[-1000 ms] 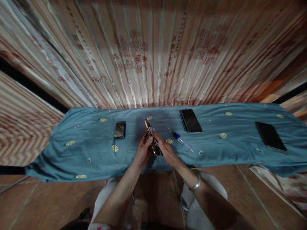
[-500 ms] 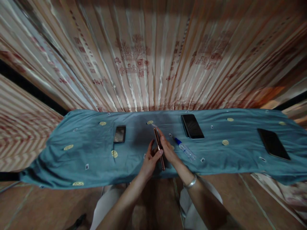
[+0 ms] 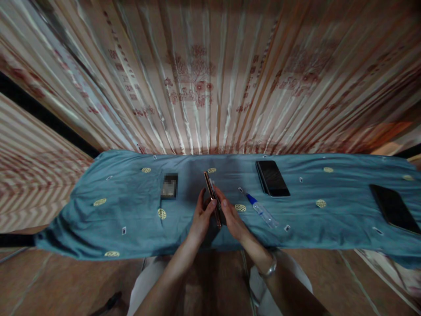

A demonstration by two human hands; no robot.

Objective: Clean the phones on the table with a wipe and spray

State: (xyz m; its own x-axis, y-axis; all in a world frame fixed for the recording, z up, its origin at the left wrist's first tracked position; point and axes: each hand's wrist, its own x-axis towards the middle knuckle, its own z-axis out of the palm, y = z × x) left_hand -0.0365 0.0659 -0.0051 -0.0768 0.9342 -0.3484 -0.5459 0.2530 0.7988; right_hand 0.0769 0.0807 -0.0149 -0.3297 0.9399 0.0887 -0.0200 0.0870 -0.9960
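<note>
My left hand [image 3: 202, 216] and my right hand [image 3: 230, 215] hold a gold-edged phone [image 3: 210, 192] between them, standing on its edge over the middle of a blue cloth [image 3: 131, 206]. The left thumb rests on the phone's side and the right fingers press against its other face. A silver bracelet [image 3: 270, 269] circles my right wrist. A clear tube with a blue tip [image 3: 259, 210] lies just right of my right hand.
A dark phone [image 3: 272, 177] lies face up right of centre, and another dark phone [image 3: 393, 207] lies at the far right. A small dark card [image 3: 169, 185] sits left of my hands. Pleated pink curtains [image 3: 210, 79] hang behind the cloth-covered surface.
Both hands kept hold of the gold-edged phone, turning it more upright onto its edge. The view shifted slightly, so the things on the cloth appear a little further right.
</note>
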